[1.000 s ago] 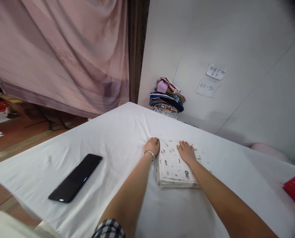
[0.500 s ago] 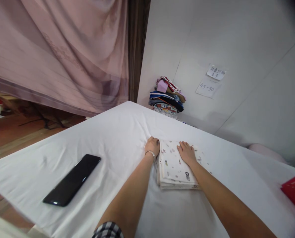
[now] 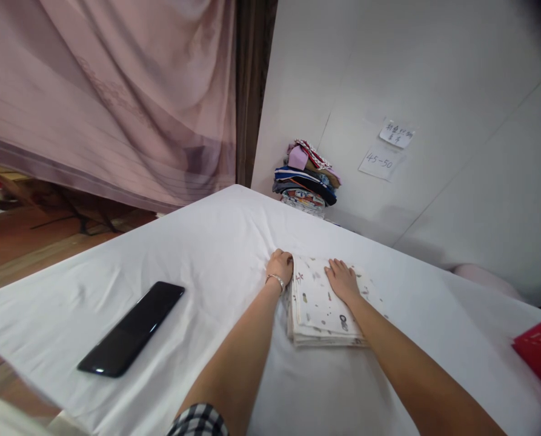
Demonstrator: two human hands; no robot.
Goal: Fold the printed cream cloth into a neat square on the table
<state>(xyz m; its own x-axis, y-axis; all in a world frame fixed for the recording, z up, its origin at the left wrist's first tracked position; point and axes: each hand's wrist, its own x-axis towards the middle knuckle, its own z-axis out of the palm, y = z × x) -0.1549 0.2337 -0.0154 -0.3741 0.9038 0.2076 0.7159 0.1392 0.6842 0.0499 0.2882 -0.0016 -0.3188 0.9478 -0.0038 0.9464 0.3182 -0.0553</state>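
Observation:
A folded white cloth with small printed figures lies in several layers on the white-covered table. At its far left corner, my left hand has its fingers curled against the edge, closed on the layers; the fingertips are partly hidden. A bracelet circles that wrist. My right hand rests flat on top of the cloth, fingers stretched forward and holding nothing.
A long black phone-like slab lies to the left on the table. Beyond the far edge, a stack of folded fabrics stands by the wall with paper notes. Something red sits at the right edge. A pink curtain hangs behind.

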